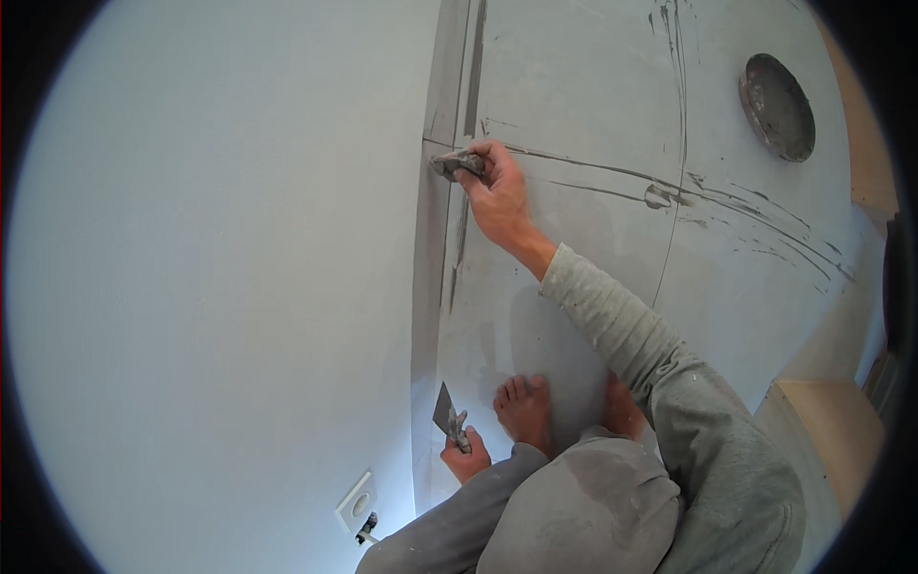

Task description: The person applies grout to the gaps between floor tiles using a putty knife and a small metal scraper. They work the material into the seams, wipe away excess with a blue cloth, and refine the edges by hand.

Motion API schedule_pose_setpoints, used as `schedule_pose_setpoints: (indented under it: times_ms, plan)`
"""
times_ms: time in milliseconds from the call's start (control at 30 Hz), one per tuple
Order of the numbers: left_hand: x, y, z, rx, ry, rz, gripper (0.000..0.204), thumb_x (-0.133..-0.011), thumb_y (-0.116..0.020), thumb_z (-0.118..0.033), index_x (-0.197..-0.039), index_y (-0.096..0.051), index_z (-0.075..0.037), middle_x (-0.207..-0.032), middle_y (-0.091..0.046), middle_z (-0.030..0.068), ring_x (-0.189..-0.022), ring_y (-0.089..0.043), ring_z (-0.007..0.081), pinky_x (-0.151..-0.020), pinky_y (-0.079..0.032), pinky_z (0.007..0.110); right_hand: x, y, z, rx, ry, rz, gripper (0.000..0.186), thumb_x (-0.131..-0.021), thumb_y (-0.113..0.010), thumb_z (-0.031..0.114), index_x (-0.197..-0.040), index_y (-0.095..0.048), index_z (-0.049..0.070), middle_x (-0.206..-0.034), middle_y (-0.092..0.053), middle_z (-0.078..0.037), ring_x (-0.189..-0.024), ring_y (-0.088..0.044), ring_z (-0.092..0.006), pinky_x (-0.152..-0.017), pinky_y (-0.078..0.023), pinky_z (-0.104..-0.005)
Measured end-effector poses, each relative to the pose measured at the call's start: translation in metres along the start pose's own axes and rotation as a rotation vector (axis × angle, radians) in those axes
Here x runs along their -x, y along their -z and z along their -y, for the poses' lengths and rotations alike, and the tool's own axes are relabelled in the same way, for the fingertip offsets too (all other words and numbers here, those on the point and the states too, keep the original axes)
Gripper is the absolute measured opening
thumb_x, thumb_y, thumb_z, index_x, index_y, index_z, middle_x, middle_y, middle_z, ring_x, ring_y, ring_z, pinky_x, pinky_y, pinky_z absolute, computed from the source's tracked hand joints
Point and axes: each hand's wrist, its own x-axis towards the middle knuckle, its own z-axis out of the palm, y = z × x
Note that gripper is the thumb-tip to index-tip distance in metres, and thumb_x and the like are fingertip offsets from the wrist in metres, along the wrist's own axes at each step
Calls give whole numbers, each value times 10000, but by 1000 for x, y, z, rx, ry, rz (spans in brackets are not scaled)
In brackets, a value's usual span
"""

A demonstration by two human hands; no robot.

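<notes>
Near the corner of wall and floor, my right hand point(500, 199) is closed on a small, grey-smeared spreader point(459, 165), held against the tile skirting point(435, 191). The spreader's exact shape is partly hidden by the fingers and the grey paste on it. Low down beside my knee, my left hand point(467, 457) grips the handle of a putty knife point(447, 413), its metal blade pointing up and away. Dark wet grout point(593, 170) runs in streaks along the tile joints, to the right of my right hand.
A round, dark grout bowl point(779, 107) rests on the tiles at the far right. A wall socket point(357, 502) sits low on the white wall point(239, 258). Wooden boxes or steps point(827, 430) border the right side. My bare feet point(526, 411) stand on the tiled floor.
</notes>
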Motion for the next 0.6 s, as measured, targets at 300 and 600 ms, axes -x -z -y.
schedule_pose_setpoints:
  times_ms: [300, 600]
  plan:
    - [-2, -4, -1, 1, -9, -8, 288, -941, -630, -96, -1188, -722, 21, -614, -510, -45, -541, -384, 38, -468, -307, 286, -20, -10, 13, 33, 125, -109, 189, -966, -603, -70, -1112, -523, 21, -1137, -722, -87, -1011, -649, -100, -901, -515, -246]
    - [0, -2, -2, -7, -9, -3, 288, -936, -634, -100, -1184, -726, 14, -614, -516, -42, -537, -391, 37, -470, -313, 281, -6, -21, -3, 178, 339, -138, 168, -968, -607, -62, -1091, -536, 27, -1160, -740, -115, -995, -681, -115, -899, -530, -259]
